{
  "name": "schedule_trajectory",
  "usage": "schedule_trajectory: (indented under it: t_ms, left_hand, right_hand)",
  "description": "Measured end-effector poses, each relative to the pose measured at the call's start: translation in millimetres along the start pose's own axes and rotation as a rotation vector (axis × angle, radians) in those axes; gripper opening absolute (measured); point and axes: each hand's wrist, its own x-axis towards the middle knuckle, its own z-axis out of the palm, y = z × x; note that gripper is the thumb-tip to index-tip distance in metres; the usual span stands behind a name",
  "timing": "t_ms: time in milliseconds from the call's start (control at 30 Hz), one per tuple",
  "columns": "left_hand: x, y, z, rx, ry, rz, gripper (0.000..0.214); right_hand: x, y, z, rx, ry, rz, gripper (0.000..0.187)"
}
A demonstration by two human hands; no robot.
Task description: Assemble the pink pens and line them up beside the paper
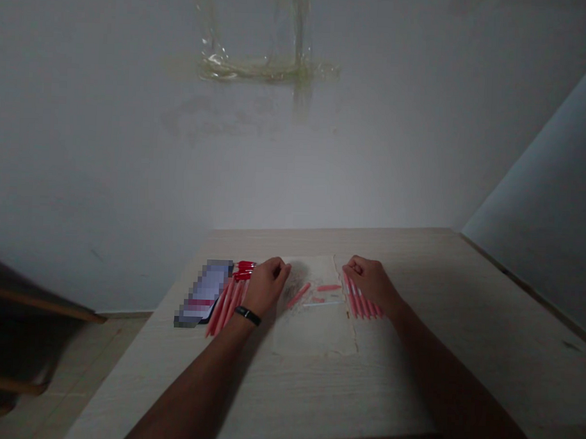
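Observation:
My left hand (267, 286), with a dark band on its wrist, is closed above the left edge of a pale paper sheet (312, 338). Its curled fingers hide whatever may be in them. Beside it lie several long pink pen-like sticks (221, 306) and small red pieces with shiny parts (243, 266). My right hand (368, 280) is closed too, fingertips pinched at the upper end of a row of pink pens (360, 305); I cannot make out what it grips. Between the hands, a pink tube (298, 296), a second pink tube (329, 288) and a thin white stick (323, 304) rest on the sheet.
A phone-like device (206, 293), partly pixelated, lies at the left of the wooden table (315, 399). Behind the table stands a grey wall (372, 152) with clear tape (260, 71) stuck on it. Wooden bars (45, 294) show at the lower left.

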Motion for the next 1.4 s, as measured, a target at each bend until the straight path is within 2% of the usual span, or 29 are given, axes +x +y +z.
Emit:
schedule_trajectory:
  t_ms: [233, 533, 933, 1267, 1400]
  left_hand:
    - [-2, 0, 0.1, -0.048, -0.051, -0.037, 0.033]
    - [-2, -1, 2.1, -0.081, -0.056, -0.018, 0.027]
    - [-3, 1, 1.9, -0.027, -0.083, 0.001, 0.021]
    - [-8, 0, 12.7, 0.000, -0.280, 0.032, 0.026]
    - [-8, 0, 12.3, -0.016, -0.314, 0.024, 0.028]
  right_hand:
    - [0, 1, 0, -0.045, 0.049, 0.020, 0.037]
    - [1, 4, 2, -0.053, 0.093, 0.036, 0.037]
    - [2, 13, 5, -0.171, 0.018, 0.017, 0.056]
    - [1, 12, 5, -0.169, 0.011, 0.028, 0.055]
    - [2, 14, 7, -0.183, 0.006, 0.020, 0.053]
